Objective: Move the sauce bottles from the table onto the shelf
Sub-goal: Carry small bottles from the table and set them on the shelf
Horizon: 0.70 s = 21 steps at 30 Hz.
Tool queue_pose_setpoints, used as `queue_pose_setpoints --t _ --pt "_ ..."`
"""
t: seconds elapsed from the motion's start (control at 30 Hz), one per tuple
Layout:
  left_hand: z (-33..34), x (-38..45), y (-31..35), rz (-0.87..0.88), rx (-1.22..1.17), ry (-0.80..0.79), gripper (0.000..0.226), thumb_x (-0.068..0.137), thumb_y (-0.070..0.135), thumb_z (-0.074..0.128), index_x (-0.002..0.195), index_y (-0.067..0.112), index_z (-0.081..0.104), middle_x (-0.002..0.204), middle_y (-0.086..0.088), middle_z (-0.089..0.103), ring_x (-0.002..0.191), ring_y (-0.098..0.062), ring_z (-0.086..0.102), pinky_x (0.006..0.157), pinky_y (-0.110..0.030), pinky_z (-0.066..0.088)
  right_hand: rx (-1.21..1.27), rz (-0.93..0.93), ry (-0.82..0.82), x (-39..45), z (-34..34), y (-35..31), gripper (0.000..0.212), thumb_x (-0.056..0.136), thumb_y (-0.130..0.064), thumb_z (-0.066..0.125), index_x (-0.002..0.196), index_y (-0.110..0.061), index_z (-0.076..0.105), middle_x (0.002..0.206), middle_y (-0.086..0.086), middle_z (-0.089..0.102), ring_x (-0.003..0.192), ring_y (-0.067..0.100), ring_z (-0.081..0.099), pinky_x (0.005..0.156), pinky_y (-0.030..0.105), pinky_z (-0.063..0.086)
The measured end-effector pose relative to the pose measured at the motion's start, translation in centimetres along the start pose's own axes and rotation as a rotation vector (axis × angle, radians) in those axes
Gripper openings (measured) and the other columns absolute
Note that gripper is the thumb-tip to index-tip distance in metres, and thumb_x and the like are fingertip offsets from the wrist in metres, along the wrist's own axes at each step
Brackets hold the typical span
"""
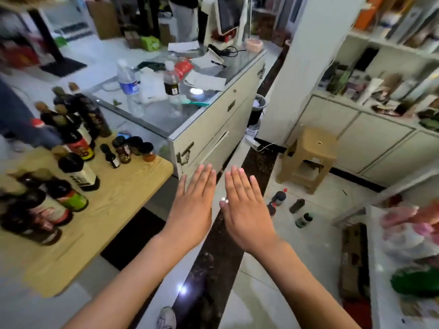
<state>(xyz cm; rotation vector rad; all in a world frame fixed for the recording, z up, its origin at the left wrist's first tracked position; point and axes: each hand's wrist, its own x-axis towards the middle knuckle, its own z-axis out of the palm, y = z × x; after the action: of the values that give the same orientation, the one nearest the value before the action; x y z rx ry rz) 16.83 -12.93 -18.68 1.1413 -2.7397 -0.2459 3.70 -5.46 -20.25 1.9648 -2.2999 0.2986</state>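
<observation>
Both forearms reach out low in the view, the left hand (pixel 193 207) and the right hand (pixel 244 210) held flat, palms down, fingers straight and together, with nothing in either. They hover side by side over the floor, clear of everything.

The sauce bottles (pixel 59 162) stand crowded on the wooden bench (pixel 123 198) to the left, tall dark ones toward the back and near edge, a few small jars (pixel 133 150) near the far corner. None is on the shelf (pixel 380 74) at the right, which is already cluttered.

The tall bottles look like glass and full, so probably heavy, hard, smooth and breakable. I would take each around the body below the shoulder, not by the cap, one per hand, lifting straight up so neighbours are not knocked.
</observation>
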Motion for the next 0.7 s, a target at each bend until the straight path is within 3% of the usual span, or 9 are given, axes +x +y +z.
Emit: queue_pose_setpoints --t 0.17,0.4,0.53,0.6,0.7 --pt "-1.3 -1.3 -11.0 -0.178 -0.019 -0.010 0.076 0.096 0.021 0.035 0.152 0.013 -0.015 0.161 -0.004 -0.019 0.147 -0.018 -0.021 0.121 -0.045 -0.003 0.006 -0.135 -0.034 6.6 3.2 -8.5 0.062 0.100 -0.033 0.039 0.153 -0.002 0.030 0.161 0.016 0.027 0.151 0.028 0.021 0.119 0.043 0.011" --pt "-1.1 -2.3 -21.5 -0.327 -0.120 0.045 0.075 0.095 0.015 0.041 0.154 0.013 -0.006 0.163 -0.002 -0.008 0.148 -0.014 -0.013 0.122 -0.044 0.002 0.041 -0.276 -0.093 13.8 6.1 -17.0 0.065 0.102 -0.039 0.016 0.158 -0.006 0.010 0.165 0.011 0.003 0.153 0.024 -0.005 0.122 0.037 -0.009" --pt "-0.1 -1.3 -24.6 -0.371 -0.168 0.065 0.074 0.095 0.014 0.042 0.154 0.013 -0.004 0.163 -0.001 -0.006 0.149 -0.014 -0.012 0.122 -0.042 0.003 0.088 -0.309 -0.153 17.0 7.7 -19.2 0.062 0.108 -0.037 0.021 0.158 -0.010 -0.004 0.165 0.007 -0.011 0.152 0.021 -0.016 0.120 0.033 -0.019" --pt "1.0 -0.3 -26.1 -0.420 -0.212 0.075 0.071 0.096 0.014 0.041 0.154 0.013 0.000 0.163 -0.001 -0.002 0.149 -0.014 -0.009 0.122 -0.043 0.005 0.157 -0.329 -0.204 19.1 8.8 -19.7 0.063 0.108 -0.034 0.028 0.159 -0.011 0.001 0.166 0.007 -0.006 0.154 0.019 -0.011 0.121 0.030 -0.016" --pt "3.4 2.2 -28.3 -0.546 -0.338 0.083 0.064 0.098 0.013 0.040 0.154 0.012 0.009 0.163 -0.003 0.008 0.150 -0.015 -0.002 0.122 -0.040 0.005 0.270 -0.369 -0.263 22.5 11.2 -19.4 0.062 0.105 -0.029 0.040 0.159 -0.010 0.014 0.167 0.008 0.012 0.154 0.018 0.008 0.125 0.030 0.000"
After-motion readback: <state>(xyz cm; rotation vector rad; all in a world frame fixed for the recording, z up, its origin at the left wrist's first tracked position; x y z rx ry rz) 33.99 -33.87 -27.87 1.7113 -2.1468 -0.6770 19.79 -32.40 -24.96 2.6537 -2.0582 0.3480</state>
